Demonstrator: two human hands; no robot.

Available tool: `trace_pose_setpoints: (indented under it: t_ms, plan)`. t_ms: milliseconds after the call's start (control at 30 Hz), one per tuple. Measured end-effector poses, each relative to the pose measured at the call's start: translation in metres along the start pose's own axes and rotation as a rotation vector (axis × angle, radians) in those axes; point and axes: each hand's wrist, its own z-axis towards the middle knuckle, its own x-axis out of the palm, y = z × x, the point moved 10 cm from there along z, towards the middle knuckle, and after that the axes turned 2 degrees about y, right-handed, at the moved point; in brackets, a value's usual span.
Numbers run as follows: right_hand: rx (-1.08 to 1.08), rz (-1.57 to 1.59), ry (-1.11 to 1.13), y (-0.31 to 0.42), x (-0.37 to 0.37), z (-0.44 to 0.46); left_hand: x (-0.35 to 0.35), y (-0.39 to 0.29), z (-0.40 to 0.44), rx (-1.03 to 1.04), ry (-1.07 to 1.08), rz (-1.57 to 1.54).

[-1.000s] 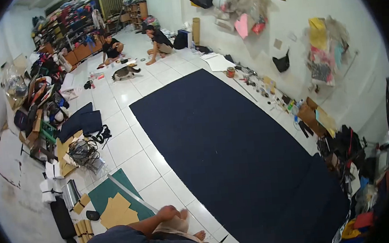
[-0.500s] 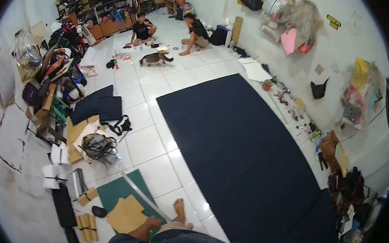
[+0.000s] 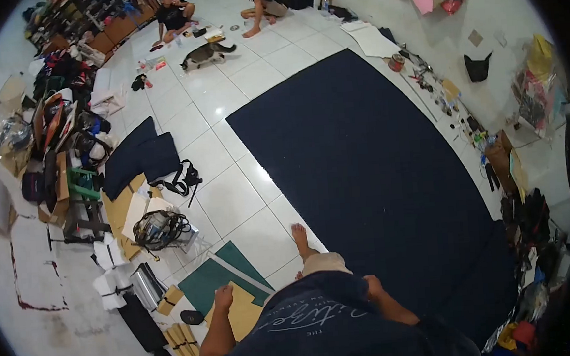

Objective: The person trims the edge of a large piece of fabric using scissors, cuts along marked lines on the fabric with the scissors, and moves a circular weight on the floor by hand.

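My left hand (image 3: 223, 297) hangs at my left side with its fingers curled, over the brown paper pieces (image 3: 240, 313) and near the green cutting mat (image 3: 228, 269). A metal ruler (image 3: 242, 273) lies across that mat. At my right side is my right hand (image 3: 373, 287), its fingers curled and partly hidden, above the edge of a large dark blue cloth (image 3: 362, 153) spread on the floor. Whether either hand holds something small cannot be made out. My bare foot (image 3: 300, 238) is beside the cloth's left edge.
Folded dark fabric (image 3: 141, 158), a coiled cable bundle (image 3: 160, 230) and piled goods line the left. Tools and a cardboard box (image 3: 499, 156) run along the right wall. Two people (image 3: 171, 15) sit at the back, and a cat (image 3: 207, 54) walks near them.
The view has tilted down and shifted. Both my hands now show at my sides; the right was out of sight or barely visible before. The scissors seen at first are no longer visible.
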Motion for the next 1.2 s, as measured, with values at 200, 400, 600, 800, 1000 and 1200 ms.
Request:
trace_pose_setpoints:
  t_ms: [200, 400, 600, 800, 1000, 1200]
  plan:
    - [0.309, -0.19, 0.436, 0.009, -0.009, 0.078, -0.017, -0.03, -0.029, -0.126, 0.305, 0.046]
    - [0.173, -0.063, -0.035, 0.119, -0.128, 0.268, -0.04, -0.105, 0.051, 0.09, 0.225, -0.128]
    - [0.055, 0.257, -0.174, 0.343, -0.184, 0.37, -0.067, -0.098, 0.162, -0.099, 0.298, -0.127]
    - [0.075, 0.18, -0.175, 0.397, -0.1, 0.392, -0.142, -0.211, 0.311, 0.317, 0.675, 0.835]
    - [0.226, -0.054, 0.145, 0.306, 0.063, 0.39, -0.321, -0.334, 0.466, -0.15, 0.093, -0.052]
    - [0.693, 0.406, 0.092, 0.347, 0.048, 0.382, -0.327, -0.474, 0.573, 0.087, 0.213, 0.029]
